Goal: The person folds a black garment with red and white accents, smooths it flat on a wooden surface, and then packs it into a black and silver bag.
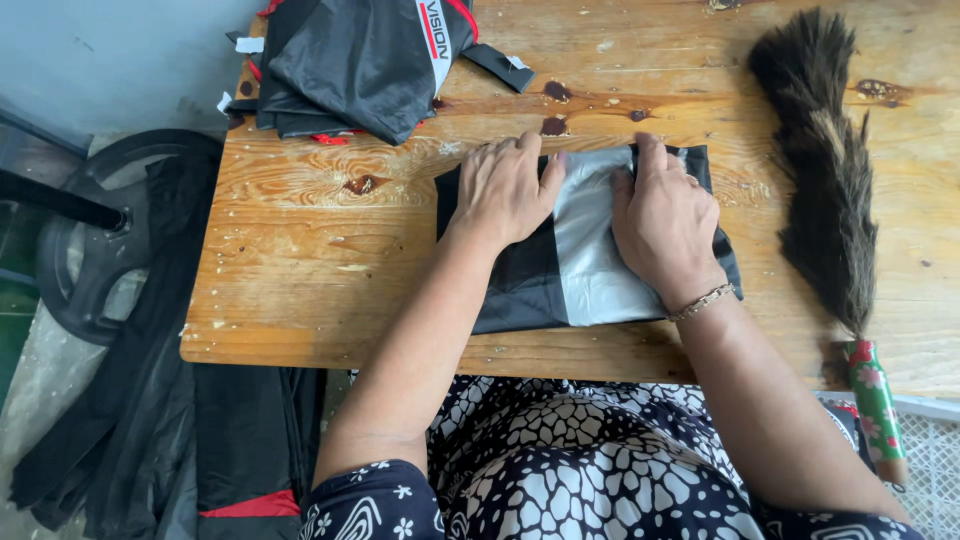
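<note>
- While no true container shows, the folded black-and-grey fabric piece (585,260) lies flat at the near edge of the knotty wooden table (300,260).
- Left hand (505,190): palm down, fingers spread, pressing the fabric's black side; grips nothing.
- Right hand (665,220): flat on the grey panel, fingertips curled at the far fold; whether they pinch it, cannot tell.
- Heap of black fabric with red trim (360,60) at the far left.
- Dark bristle brush with floral handle (830,190) to the right, apart.

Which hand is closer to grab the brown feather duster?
Probably the right hand: it rests on the folded black and grey fabric nearest the brown feather duster; the left hand lies farther away.
</note>
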